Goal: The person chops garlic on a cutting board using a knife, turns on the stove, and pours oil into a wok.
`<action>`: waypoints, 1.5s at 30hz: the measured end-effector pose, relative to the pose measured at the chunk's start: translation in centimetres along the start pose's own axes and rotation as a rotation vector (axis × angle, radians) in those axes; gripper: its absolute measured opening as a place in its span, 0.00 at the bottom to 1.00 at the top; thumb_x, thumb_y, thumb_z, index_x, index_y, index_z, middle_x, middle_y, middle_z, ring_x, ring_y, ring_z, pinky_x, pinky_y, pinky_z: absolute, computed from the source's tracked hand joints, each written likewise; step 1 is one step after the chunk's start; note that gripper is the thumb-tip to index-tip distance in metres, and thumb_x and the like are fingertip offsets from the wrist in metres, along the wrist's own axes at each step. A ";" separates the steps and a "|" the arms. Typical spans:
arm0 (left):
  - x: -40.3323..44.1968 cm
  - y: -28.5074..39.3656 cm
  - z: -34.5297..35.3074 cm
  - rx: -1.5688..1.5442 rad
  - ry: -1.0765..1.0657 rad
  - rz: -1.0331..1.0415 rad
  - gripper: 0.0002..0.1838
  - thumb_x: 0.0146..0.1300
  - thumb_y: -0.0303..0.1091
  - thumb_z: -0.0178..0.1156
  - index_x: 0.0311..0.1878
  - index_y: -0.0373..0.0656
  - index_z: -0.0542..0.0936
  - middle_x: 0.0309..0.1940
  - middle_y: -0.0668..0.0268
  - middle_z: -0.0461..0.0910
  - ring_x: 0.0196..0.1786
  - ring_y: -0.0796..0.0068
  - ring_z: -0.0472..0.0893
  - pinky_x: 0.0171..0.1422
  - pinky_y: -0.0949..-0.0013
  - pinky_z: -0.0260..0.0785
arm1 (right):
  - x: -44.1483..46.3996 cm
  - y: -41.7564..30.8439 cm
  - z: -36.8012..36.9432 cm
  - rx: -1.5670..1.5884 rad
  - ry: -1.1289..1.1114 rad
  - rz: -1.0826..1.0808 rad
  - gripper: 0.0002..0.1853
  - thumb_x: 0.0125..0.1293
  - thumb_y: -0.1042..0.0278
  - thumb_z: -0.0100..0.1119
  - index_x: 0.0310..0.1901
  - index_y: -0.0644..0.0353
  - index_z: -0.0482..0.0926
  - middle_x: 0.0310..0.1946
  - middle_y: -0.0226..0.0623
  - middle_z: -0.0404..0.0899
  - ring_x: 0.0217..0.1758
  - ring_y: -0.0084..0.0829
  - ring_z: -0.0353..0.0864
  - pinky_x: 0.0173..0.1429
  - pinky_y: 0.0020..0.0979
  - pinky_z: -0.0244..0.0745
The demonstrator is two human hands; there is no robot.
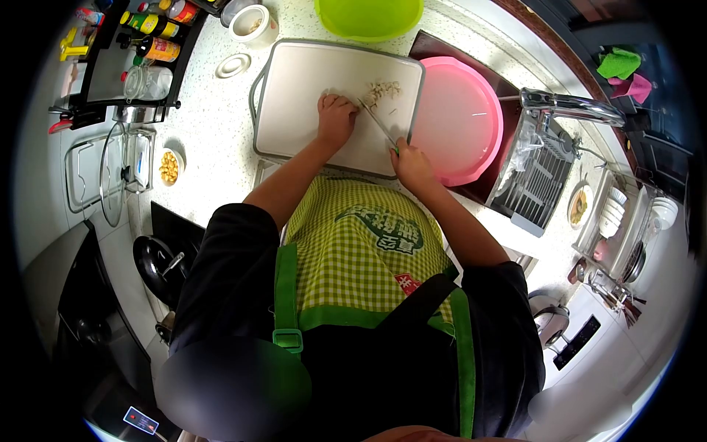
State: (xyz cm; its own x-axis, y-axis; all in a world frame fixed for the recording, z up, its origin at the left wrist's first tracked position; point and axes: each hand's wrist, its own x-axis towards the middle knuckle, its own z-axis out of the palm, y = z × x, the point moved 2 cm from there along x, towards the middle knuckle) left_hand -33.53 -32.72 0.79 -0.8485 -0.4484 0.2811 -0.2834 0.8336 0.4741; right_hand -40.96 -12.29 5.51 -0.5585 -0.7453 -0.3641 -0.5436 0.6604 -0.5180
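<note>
A white cutting board (302,88) with a grey rim lies on the counter. My right hand (414,166) is closed round the green handle of a knife (381,123), whose blade points up and left across the board. Just left of the blade's tip, my left hand (337,118) rests on the board with its fingers curled together; whatever lies under them is too small to make out. Small pale chopped pieces (384,90) are scattered beyond the blade.
A pink basin (456,121) stands right of the board, by the sink and faucet (571,107). Behind is a green basin (368,18). At the left are a white jar (254,26), a lid (233,66), a bowl of yellow pieces (170,168) and a bottle rack (110,96).
</note>
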 end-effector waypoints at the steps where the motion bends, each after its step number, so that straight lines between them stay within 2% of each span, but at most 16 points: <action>1: 0.0 0.0 0.0 -0.002 0.005 0.005 0.03 0.50 0.27 0.67 0.29 0.46 0.84 0.34 0.69 0.80 0.49 0.62 0.74 0.66 0.51 0.55 | 0.1 -0.1 0.0 -0.001 -0.016 0.003 0.13 0.70 0.60 0.50 0.43 0.63 0.70 0.28 0.57 0.81 0.35 0.59 0.81 0.40 0.55 0.76; 8: -0.2 -0.3 0.3 0.009 -0.023 -0.025 0.03 0.50 0.28 0.67 0.30 0.47 0.85 0.34 0.69 0.80 0.49 0.63 0.74 0.66 0.52 0.56 | 2.2 -1.5 0.1 0.008 -0.060 0.047 0.14 0.70 0.60 0.50 0.46 0.63 0.71 0.30 0.58 0.81 0.36 0.59 0.82 0.42 0.55 0.76; 11: -0.2 -0.4 0.7 0.001 -0.020 -0.041 0.03 0.51 0.27 0.65 0.27 0.49 0.85 0.34 0.69 0.79 0.49 0.62 0.72 0.69 0.49 0.53 | 2.4 -0.9 0.4 0.003 -0.022 0.016 0.14 0.70 0.59 0.50 0.47 0.63 0.71 0.30 0.58 0.81 0.36 0.59 0.81 0.41 0.55 0.76; 14: -0.2 -0.3 0.2 -0.004 -0.030 -0.053 0.03 0.50 0.28 0.68 0.29 0.46 0.86 0.35 0.68 0.80 0.49 0.62 0.74 0.64 0.54 0.56 | 1.3 -0.8 0.2 0.017 0.020 0.007 0.15 0.70 0.58 0.50 0.47 0.62 0.71 0.29 0.57 0.81 0.35 0.59 0.82 0.41 0.55 0.76; 19: -0.1 -0.1 0.2 -0.026 0.028 -0.024 0.03 0.49 0.26 0.67 0.29 0.46 0.86 0.35 0.68 0.80 0.48 0.62 0.74 0.63 0.54 0.57 | 0.5 -0.7 -0.2 -0.029 -0.010 0.006 0.14 0.70 0.58 0.51 0.46 0.62 0.71 0.29 0.57 0.81 0.34 0.59 0.82 0.40 0.54 0.76; 26: 0.0 -0.2 0.3 -0.014 -0.014 -0.033 0.03 0.49 0.26 0.67 0.28 0.47 0.86 0.34 0.68 0.81 0.48 0.62 0.74 0.63 0.55 0.57 | 1.2 -1.1 0.0 0.022 -0.040 -0.029 0.15 0.70 0.59 0.50 0.45 0.65 0.72 0.29 0.57 0.81 0.35 0.58 0.82 0.40 0.53 0.77; 29: 0.0 -0.2 0.4 -0.026 -0.001 -0.039 0.05 0.48 0.26 0.65 0.27 0.50 0.86 0.33 0.69 0.79 0.48 0.63 0.74 0.66 0.54 0.56 | 2.7 -1.6 0.6 0.018 -0.039 0.013 0.15 0.70 0.60 0.49 0.46 0.66 0.72 0.29 0.57 0.81 0.35 0.58 0.82 0.40 0.54 0.77; 33: -0.2 -0.2 0.5 -0.027 0.034 -0.052 0.05 0.47 0.26 0.66 0.27 0.50 0.86 0.33 0.68 0.79 0.48 0.62 0.74 0.64 0.55 0.56 | 3.0 -1.2 1.3 0.056 0.048 -0.009 0.14 0.69 0.61 0.53 0.44 0.65 0.71 0.26 0.58 0.79 0.32 0.60 0.80 0.38 0.55 0.74; 35: -0.1 -0.3 0.6 -0.017 0.041 -0.056 0.05 0.47 0.27 0.66 0.26 0.50 0.86 0.33 0.68 0.79 0.48 0.62 0.74 0.64 0.55 0.57 | 2.5 -0.6 1.7 0.052 0.102 -0.041 0.16 0.70 0.58 0.50 0.50 0.63 0.73 0.30 0.58 0.81 0.34 0.59 0.81 0.40 0.55 0.75; 39: -0.5 -0.5 1.0 -0.042 0.049 -0.056 0.03 0.49 0.28 0.67 0.27 0.49 0.86 0.35 0.67 0.79 0.49 0.62 0.73 0.63 0.55 0.57 | 1.2 -0.5 1.3 0.084 0.038 0.010 0.17 0.70 0.58 0.51 0.52 0.62 0.73 0.28 0.59 0.80 0.33 0.61 0.80 0.40 0.56 0.75; 42: -0.6 -0.6 0.5 -0.070 0.056 -0.065 0.02 0.50 0.29 0.68 0.28 0.48 0.85 0.37 0.67 0.80 0.51 0.62 0.73 0.62 0.54 0.56 | 1.0 -0.3 1.6 0.085 0.012 -0.033 0.17 0.70 0.58 0.51 0.51 0.62 0.73 0.28 0.59 0.79 0.33 0.61 0.80 0.39 0.57 0.74; 44: -0.6 -0.5 0.4 -0.079 0.069 -0.081 0.02 0.49 0.28 0.68 0.28 0.48 0.85 0.37 0.67 0.80 0.51 0.62 0.73 0.62 0.54 0.57 | 0.7 -1.2 0.5 0.025 0.061 -0.003 0.13 0.69 0.60 0.53 0.41 0.65 0.72 0.25 0.58 0.79 0.31 0.62 0.78 0.36 0.57 0.72; 45: -0.7 -0.6 0.4 -0.082 0.049 -0.089 0.03 0.48 0.28 0.67 0.27 0.48 0.85 0.37 0.67 0.79 0.51 0.62 0.73 0.62 0.54 0.57 | 0.8 -1.1 0.7 0.022 0.046 -0.026 0.13 0.69 0.60 0.53 0.41 0.65 0.72 0.25 0.58 0.79 0.31 0.62 0.78 0.36 0.57 0.72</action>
State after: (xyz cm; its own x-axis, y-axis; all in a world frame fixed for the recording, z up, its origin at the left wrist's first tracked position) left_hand -32.96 -32.80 -0.03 -0.7982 -0.5362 0.2745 -0.3174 0.7617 0.5649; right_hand -40.37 -13.69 5.26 -0.5733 -0.7566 -0.3146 -0.5446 0.6387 -0.5436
